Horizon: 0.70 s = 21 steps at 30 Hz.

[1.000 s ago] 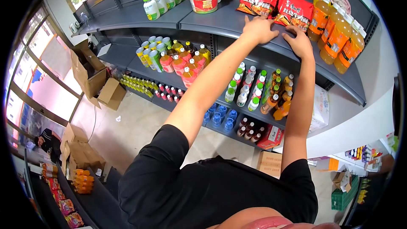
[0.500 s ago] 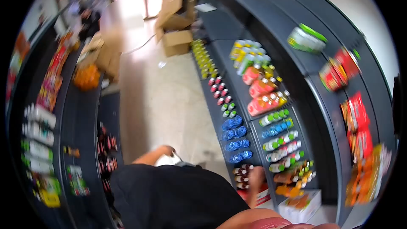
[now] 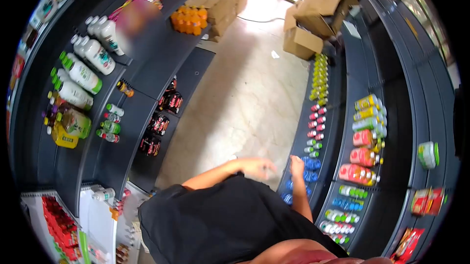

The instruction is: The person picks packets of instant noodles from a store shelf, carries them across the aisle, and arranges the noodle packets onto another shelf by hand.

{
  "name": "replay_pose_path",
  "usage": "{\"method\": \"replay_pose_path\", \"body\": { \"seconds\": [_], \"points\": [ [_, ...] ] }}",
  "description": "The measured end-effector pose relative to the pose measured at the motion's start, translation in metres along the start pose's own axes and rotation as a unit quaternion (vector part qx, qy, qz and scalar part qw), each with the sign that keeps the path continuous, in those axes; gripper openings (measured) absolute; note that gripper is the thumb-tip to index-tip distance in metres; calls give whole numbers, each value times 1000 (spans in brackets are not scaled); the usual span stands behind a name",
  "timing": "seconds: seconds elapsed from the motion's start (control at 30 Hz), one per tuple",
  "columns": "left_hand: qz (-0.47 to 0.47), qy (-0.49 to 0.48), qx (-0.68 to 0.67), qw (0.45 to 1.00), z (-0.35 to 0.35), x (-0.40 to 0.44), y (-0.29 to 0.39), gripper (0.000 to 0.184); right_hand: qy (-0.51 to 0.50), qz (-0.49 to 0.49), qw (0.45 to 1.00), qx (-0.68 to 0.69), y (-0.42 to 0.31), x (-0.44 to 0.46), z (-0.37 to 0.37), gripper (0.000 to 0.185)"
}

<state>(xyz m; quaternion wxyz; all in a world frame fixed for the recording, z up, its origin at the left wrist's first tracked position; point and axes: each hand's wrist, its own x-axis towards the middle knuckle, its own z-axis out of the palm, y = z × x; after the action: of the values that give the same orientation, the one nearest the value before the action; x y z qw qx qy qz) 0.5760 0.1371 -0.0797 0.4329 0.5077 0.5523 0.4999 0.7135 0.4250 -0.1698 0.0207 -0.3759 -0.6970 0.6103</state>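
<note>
My left hand (image 3: pixel 258 167) reaches across my black shirt, over the aisle floor. It looks empty, with its fingers loosely apart and a little blurred. My right hand (image 3: pixel 296 167) is at the edge of the low right shelf, in front of the blue bottles (image 3: pixel 311 163), and partly covers them. Its fingers are seen edge-on and I cannot make out whether they touch a bottle. Farther along that shelf stand small green-capped bottles (image 3: pixel 314 142), dark bottles with pink tops (image 3: pixel 317 121) and a row of yellow-green bottles (image 3: pixel 320 75).
Higher on the right are pink-labelled multipacks (image 3: pixel 360 157) and yellow packs (image 3: pixel 366 101). The left shelves bear large white bottles (image 3: pixel 95 54), orange drinks (image 3: pixel 189 20) and dark multipacks (image 3: pixel 171 102). Cardboard boxes (image 3: pixel 303 41) stand at the aisle's far end; a cable (image 3: pixel 259 20) crosses the floor.
The view has swung left, so more of the left shelves shows. My left hand has come forward and toward the right. My right hand has moved from the dark bottles to the blue ones.
</note>
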Motion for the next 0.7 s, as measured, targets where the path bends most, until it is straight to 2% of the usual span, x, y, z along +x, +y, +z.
{"method": "replay_pose_path", "body": {
  "seconds": [0.03,0.07,0.1,0.13,0.17,0.27,0.3,0.37,0.43,0.47,0.5,0.53,0.57,0.63,0.7],
  "points": [
    [-17,-106,-52,993,8,-10,14,49,16,37,996,80,-42,2,36,28],
    [8,-147,-159,976,24,-14,-8,45,43,-11,998,37,-73,-9,79,30],
    [-37,-131,-153,979,15,-27,-1,45,-7,-23,999,-32,-104,-28,115,30],
    [-87,-115,-149,978,4,-46,11,45,-114,-131,981,-90,-101,-33,143,30],
    [-74,-104,-114,985,-10,-63,19,47,-219,-237,936,-140,-98,-36,165,30],
    [-57,-62,-39,996,-39,-106,22,51,-392,-161,860,-283,-116,-39,200,28],
    [-66,-47,-40,996,-39,-119,15,53,-380,-136,888,-221,-110,-32,207,29],
    [-109,2,-5,994,-34,-144,8,57,-318,-147,890,-291,-63,20,203,30],
    [-148,66,141,977,-42,-164,21,58,-218,-118,890,-383,22,82,173,29],
    [-181,89,188,961,-46,-172,29,58,-184,-92,861,-464,59,101,147,33],
    [-197,108,178,958,-56,-179,46,58,-255,-185,728,-609,138,146,109,42],
    [-213,127,168,954,-67,-183,57,58,-276,-170,677,-661,143,134,88,49],
    [-221,135,155,953,-72,-188,47,58,-364,-181,600,-689,165,137,64,48],
    [-217,149,148,953,-94,-209,26,59,-385,-22,620,-683,148,126,56,47],
    [-209,171,156,950,-132,-230,23,62,-387,34,633,-670,124,140,85,46]
  ]
}}
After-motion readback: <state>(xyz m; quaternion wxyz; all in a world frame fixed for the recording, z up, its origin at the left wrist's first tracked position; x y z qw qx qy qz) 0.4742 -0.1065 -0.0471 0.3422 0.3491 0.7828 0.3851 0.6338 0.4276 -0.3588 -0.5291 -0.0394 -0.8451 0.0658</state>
